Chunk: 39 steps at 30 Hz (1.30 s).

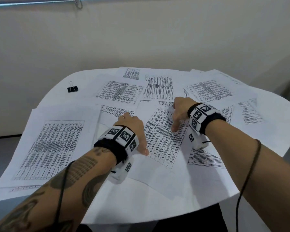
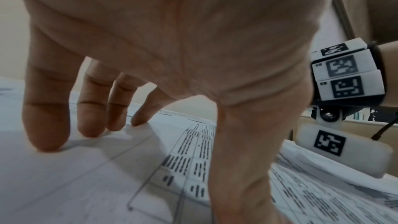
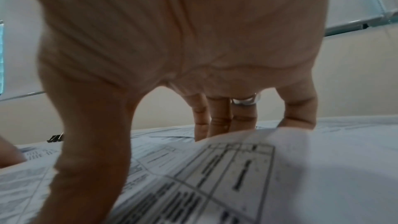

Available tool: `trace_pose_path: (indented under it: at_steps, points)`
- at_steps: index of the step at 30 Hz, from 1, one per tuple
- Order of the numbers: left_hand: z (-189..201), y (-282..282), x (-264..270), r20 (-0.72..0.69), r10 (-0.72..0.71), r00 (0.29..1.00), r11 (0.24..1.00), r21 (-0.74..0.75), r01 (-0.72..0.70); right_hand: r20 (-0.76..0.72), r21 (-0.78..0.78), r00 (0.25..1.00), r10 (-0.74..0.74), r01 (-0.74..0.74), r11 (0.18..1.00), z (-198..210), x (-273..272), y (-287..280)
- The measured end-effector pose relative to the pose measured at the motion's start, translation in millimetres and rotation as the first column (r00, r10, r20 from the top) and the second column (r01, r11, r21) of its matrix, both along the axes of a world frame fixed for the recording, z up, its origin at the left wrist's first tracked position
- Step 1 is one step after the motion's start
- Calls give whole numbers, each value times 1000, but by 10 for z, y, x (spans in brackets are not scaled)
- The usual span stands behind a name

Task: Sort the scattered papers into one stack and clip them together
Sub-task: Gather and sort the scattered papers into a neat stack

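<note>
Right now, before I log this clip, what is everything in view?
papers: many sheets, white with black printed tables, scattered and overlapping across the table, not yet stacked.
binder clip: one, black, far left of table, apart from the hands.
table: one, white, rounded.
wall: beige, behind table.
wrist trackers: two, white with black markers.
left hand: fingertips pressing on a sheet at centre.
right hand: fingertips on a tilted sheet, whose far edge curls up.

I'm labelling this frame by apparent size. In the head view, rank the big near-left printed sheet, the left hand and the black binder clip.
1. Near-left printed sheet, helped by nearness to the camera.
2. Left hand, fingers spread on the papers.
3. Binder clip, far smaller and farther away.
</note>
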State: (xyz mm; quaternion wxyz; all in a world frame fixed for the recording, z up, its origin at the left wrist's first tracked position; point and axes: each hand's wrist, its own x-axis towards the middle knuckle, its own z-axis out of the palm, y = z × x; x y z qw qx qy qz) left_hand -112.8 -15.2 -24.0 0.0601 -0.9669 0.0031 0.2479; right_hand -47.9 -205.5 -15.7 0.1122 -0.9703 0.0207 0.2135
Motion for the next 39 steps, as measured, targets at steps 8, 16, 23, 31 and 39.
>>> trace_pose_path:
  at_steps: [8,16,23,31,39]
  points:
    - [28,-66,173,-35,-22,999,1000,-5,22,23,-86,984,176,-174,981,-31,93,144]
    - [-4,121,489,75,323,943,800,-554,-230,116,378,984,136,-170,910,13,183,-201]
    - [-103,342,619,-27,389,921,678,-668,-306,358,412,907,-223,61,909,-50,566,-729]
    - [-237,398,726,-90,395,914,610,-719,-334,10,-35,946,-324,324,945,-467,638,-1165]
    - [-279,455,781,-99,396,913,589,-735,-335,246,-194,964,-105,155,969,-319,348,-804]
